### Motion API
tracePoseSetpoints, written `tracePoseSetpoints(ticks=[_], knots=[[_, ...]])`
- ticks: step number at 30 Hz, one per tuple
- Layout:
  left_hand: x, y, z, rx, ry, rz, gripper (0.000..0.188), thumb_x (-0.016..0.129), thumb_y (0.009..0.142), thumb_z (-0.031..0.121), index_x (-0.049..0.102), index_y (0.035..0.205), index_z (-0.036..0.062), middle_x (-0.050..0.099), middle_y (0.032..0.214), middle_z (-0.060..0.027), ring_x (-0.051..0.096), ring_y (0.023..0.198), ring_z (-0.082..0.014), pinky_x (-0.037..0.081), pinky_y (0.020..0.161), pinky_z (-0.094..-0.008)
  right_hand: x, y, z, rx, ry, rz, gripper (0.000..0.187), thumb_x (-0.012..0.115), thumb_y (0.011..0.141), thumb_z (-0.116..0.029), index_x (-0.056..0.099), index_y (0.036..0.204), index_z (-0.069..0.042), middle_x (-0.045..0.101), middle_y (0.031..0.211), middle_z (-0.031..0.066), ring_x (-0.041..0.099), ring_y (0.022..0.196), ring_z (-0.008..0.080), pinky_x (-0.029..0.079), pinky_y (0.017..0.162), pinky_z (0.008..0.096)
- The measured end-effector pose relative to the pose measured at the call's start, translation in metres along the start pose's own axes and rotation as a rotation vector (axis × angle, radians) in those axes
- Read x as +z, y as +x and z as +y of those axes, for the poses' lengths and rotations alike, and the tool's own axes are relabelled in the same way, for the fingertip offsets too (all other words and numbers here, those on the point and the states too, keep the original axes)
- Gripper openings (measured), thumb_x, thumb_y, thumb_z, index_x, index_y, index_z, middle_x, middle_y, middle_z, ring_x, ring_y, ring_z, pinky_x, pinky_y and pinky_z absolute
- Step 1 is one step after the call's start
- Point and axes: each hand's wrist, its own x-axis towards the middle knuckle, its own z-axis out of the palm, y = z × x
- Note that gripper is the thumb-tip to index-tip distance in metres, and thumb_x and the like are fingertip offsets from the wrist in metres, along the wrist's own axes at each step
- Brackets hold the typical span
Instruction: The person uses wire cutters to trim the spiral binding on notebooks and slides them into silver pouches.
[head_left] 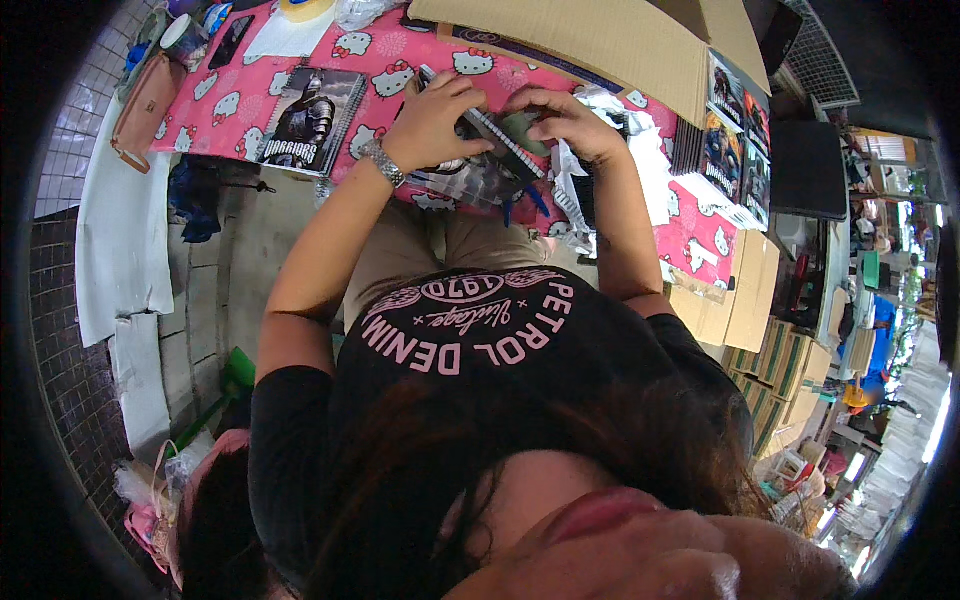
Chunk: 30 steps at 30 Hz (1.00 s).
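My left hand (437, 122) is on a spiral-bound notebook (470, 178) with a dark printed cover, thumb and fingers gripping it near its coil (512, 148). The coil runs slantwise between my hands. On its other side my right hand (568, 122) is bent inward, fingers curled over an olive-green patch (522, 130) that I cannot make out. Whether those fingertips hold anything is hidden. Blue tool handles (532, 204), perhaps of pliers, jut out below the notebook at the table's near edge. Another spiral notebook (312, 120) with an armoured figure on its cover lies flat to the left.
A pink cartoon-print cloth (228, 105) covers the table. Stacked printed notebooks (722, 150) stand at the right, beside crumpled white paper (648, 165). Cardboard (590, 45) spans the back. A phone (232, 42), tape roll (304, 9) and pink pouch (152, 110) are at the far left.
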Motion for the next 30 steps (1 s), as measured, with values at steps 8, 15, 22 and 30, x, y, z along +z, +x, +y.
tracePoseSetpoints(ticks=[8, 15, 22, 30], knots=[[0.011, -0.001, 0.004, -0.020, 0.016, 0.053, 0.047, 0.076, 0.071, 0.044, 0.062, 0.103, 0.0124, 0.058, 0.110, -0.0027, 0.049, 0.113, -0.0242, 0.034, 0.090, -0.0542, -0.012, -0.019, 0.043, 0.442, -1.248, 0.747, 0.047, 0.063, 0.085, -0.042, 0.065, 0.116, -0.007, 0.064, 0.112, 0.0148, 0.060, 0.104, 0.0250, 0.045, 0.093, 0.0326], [0.019, -0.001, 0.016, -0.084, 0.078, 0.102, 0.041, 0.074, 0.073, 0.042, 0.063, 0.102, 0.0135, 0.058, 0.108, -0.0012, 0.050, 0.112, -0.0227, 0.036, 0.086, -0.0528, 0.046, -0.028, -0.025, -0.293, -1.390, 0.392, 0.032, 0.062, 0.088, -0.035, 0.065, 0.095, -0.004, 0.063, 0.096, 0.0140, 0.059, 0.095, 0.0311, 0.045, 0.084, 0.0403], [0.022, 0.001, 0.015, -0.070, 0.076, 0.095, 0.043, 0.072, 0.074, 0.043, 0.063, 0.104, 0.0135, 0.059, 0.108, -0.0006, 0.050, 0.112, -0.0231, 0.035, 0.088, -0.0566, 0.063, -0.021, -0.017, -0.038, -1.174, 0.543, 0.025, 0.068, 0.079, -0.029, 0.062, 0.088, -0.007, 0.063, 0.093, 0.0096, 0.058, 0.097, 0.0281, 0.042, 0.082, 0.0432], [0.019, 0.001, 0.010, -0.042, 0.091, 0.109, 0.039, 0.074, 0.072, 0.040, 0.065, 0.097, 0.0119, 0.058, 0.104, -0.0036, 0.049, 0.109, -0.0259, 0.036, 0.087, -0.0483, 0.061, -0.022, -0.027, -0.151, -1.085, 0.488, 0.020, 0.063, 0.082, -0.022, 0.063, 0.090, -0.003, 0.066, 0.090, 0.0145, 0.063, 0.087, 0.0314, 0.046, 0.078, 0.0429]])
